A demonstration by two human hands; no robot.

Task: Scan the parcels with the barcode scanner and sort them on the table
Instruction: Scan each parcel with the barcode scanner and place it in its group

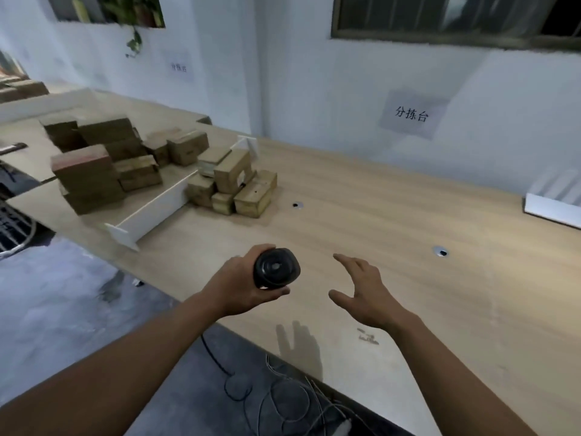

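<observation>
Your left hand (242, 287) has its fingers curled round the scanner (276, 268), gripping it by the handle with the head turned back toward you, low over the near edge of the desk (393, 215). Held that way it is carried, not aimed; I judge you would have to turn the head outward before any label reads. Its cable (220, 363) appears to drop to the floor beneath your forearm.

Your right hand (361, 294) hovers just beside the scanner, holding nothing, fingers spread and loosely bent, thumb apart. That reads as a hand kept free to fetch a parcel.

The parcels (232, 187) are well apart from both hands, at the far left of the desk. One cluster of brown boxes is heaped against the right face of a white divider (157, 206); larger boxes (91, 171) are stacked on its other side. The divider seems to mark off two groups, though which is scanned I cannot tell.

At the right edge sits a white tray (550, 209); its contents are not visible. Nothing is within reach, so a step left looks likely first.
</observation>
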